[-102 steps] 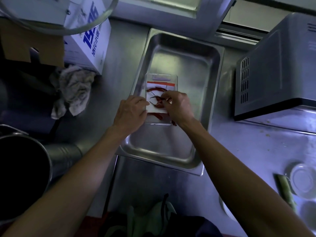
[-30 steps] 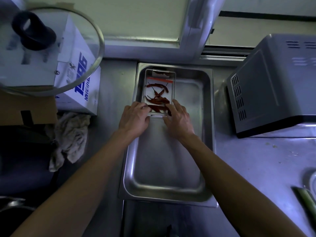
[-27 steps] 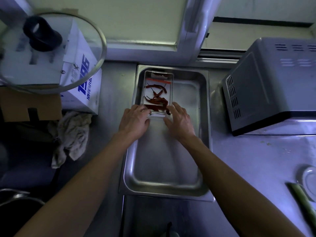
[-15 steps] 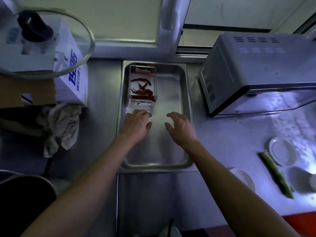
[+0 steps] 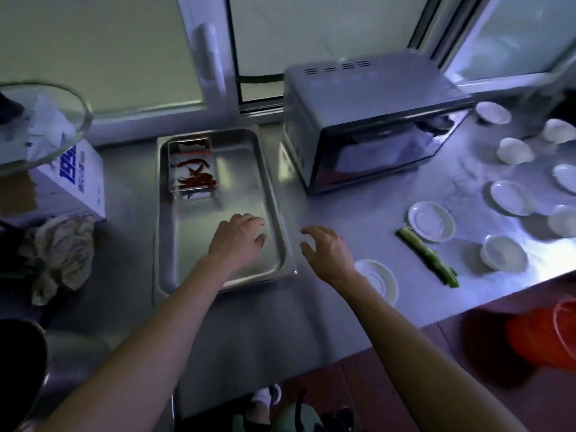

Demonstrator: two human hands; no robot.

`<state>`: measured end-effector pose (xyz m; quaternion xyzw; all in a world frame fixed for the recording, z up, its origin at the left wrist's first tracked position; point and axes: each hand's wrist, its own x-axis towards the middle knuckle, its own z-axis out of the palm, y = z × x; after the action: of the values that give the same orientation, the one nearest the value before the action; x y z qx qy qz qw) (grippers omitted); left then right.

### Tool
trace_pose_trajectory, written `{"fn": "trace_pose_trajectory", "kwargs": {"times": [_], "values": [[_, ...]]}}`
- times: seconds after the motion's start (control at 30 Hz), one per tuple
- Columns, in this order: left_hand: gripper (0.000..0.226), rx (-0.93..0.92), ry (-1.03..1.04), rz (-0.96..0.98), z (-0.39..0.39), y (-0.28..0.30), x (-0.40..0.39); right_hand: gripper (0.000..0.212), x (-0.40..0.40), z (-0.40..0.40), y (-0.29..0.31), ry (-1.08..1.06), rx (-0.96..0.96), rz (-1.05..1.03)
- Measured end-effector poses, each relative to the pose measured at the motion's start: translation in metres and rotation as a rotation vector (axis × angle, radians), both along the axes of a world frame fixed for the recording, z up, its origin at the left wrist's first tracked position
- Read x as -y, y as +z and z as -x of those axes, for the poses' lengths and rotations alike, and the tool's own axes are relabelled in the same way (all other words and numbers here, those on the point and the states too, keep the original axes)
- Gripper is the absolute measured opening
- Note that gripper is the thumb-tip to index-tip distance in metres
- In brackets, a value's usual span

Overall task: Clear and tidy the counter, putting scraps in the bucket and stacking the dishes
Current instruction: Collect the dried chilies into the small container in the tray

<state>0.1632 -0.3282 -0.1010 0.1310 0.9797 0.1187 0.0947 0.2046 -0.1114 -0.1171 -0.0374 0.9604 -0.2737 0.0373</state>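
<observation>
A clear box of red chillies (image 5: 192, 169) sits in the far left corner of a steel tray (image 5: 274, 194). My left hand (image 5: 237, 236) hovers over the tray's near part, fingers relaxed, holding nothing. My right hand (image 5: 327, 249) is just right of the tray above the counter, fingers spread and empty. A white saucer (image 5: 381, 280) lies right by my right wrist. A green vegetable scrap (image 5: 428, 257) lies on the counter to the right. Several white saucers and small bowls (image 5: 512, 198) are scattered at the far right. An orange bucket (image 5: 544, 335) stands below the counter edge at right.
A steel oven (image 5: 367, 120) stands behind my right hand. A white box with blue print (image 5: 74, 185) and a crumpled cloth (image 5: 59, 251) lie left of the tray, under a glass lid (image 5: 67, 120). A dark pot (image 5: 18, 366) is at the lower left.
Both hands let go of the chilli box, which stays in the tray's far corner, and drew back toward me and rightward. The view swung right, showing the dishes and bucket.
</observation>
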Motion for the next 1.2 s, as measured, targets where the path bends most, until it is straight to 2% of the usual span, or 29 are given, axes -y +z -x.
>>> {"fn": "trace_pose_trajectory", "kwargs": {"times": [0.2,0.37,0.57,0.73,0.93,1.2], "values": [[0.042,-0.045,-0.139,-0.038,-0.049,0.016,-0.119,0.033,-0.104,-0.069,0.017,-0.124,-0.057,0.063],[0.046,-0.079,-0.248,-0.038,-0.084,0.021,-0.216,0.037,-0.198,-0.126,0.022,-0.231,-0.036,0.030],[0.043,-0.076,-0.415,-0.032,-0.123,0.029,-0.327,0.036,-0.296,-0.205,0.022,-0.445,-0.066,0.035],[0.036,-0.077,-0.543,-0.084,-0.149,0.046,-0.410,0.037,-0.352,-0.251,0.029,-0.606,-0.075,0.058],[0.044,-0.121,-0.708,-0.050,-0.160,0.059,-0.492,0.042,-0.408,-0.287,0.040,-0.733,-0.063,0.076],[0.042,-0.022,-0.823,-0.107,-0.167,0.041,-0.582,0.040,-0.483,-0.312,0.034,-0.855,-0.009,0.053]]}}
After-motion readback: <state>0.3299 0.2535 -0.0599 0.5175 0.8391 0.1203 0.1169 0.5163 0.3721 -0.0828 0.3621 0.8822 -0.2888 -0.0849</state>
